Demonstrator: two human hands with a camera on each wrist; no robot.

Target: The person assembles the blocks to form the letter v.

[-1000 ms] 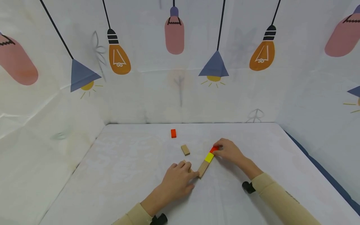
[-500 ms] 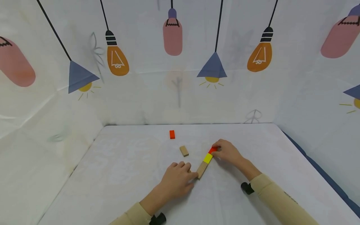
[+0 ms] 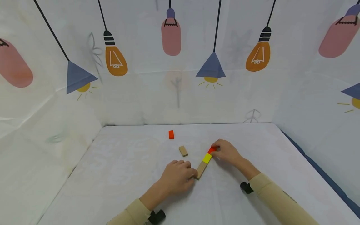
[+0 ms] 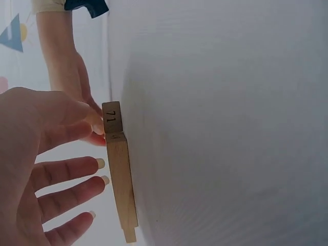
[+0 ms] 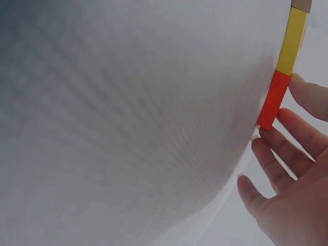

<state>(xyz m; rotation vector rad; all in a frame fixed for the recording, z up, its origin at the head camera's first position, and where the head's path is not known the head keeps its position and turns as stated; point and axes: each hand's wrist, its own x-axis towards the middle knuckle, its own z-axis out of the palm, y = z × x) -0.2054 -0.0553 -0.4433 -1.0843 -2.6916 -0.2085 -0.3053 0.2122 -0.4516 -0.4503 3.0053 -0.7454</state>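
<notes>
Block row (image 3: 207, 158) well inside worktop (image 3: 126, 159) edges
Right hand (image 3: 227, 152) pinches red end block (image 5: 274, 100); left hand (image 3: 176, 176), fingers spread, at near end.

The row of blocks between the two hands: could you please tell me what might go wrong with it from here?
The right hand holds the red block at the far end of the row, so a twist there could bend the line at the yellow block. The left hand is right by the wooden end and might nudge it askew. The loose wooden block lies just beyond the left hand and could be knocked by a forward reach.
</notes>
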